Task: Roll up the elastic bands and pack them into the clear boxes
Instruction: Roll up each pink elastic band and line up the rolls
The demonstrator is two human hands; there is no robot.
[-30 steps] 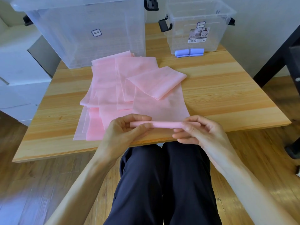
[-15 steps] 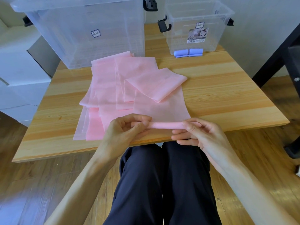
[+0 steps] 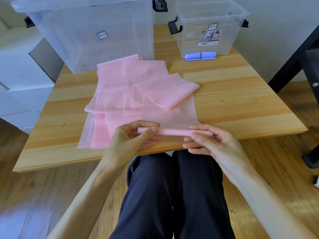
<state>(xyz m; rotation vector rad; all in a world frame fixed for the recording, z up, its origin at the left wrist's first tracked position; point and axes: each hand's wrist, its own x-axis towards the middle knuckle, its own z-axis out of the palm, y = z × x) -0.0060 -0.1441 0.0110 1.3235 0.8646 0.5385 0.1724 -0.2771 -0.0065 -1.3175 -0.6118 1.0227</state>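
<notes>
Head view: pink roll (image 3: 174, 131) at the surface's (image 3: 241, 104) near edge, its band running back onto the pink bands (image 3: 131, 87).
Left hand (image 3: 131, 140): pinches the roll's left end.
Right hand (image 3: 212, 144): pinches its right end.
Boxes: large clear box (image 3: 89, 31), small clear box (image 3: 207, 28) holding blue rolls (image 3: 200, 56).

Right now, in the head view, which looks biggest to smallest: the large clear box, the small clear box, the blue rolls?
1. Large clear plastic box
2. Small clear plastic box
3. Blue rolled bands
</notes>
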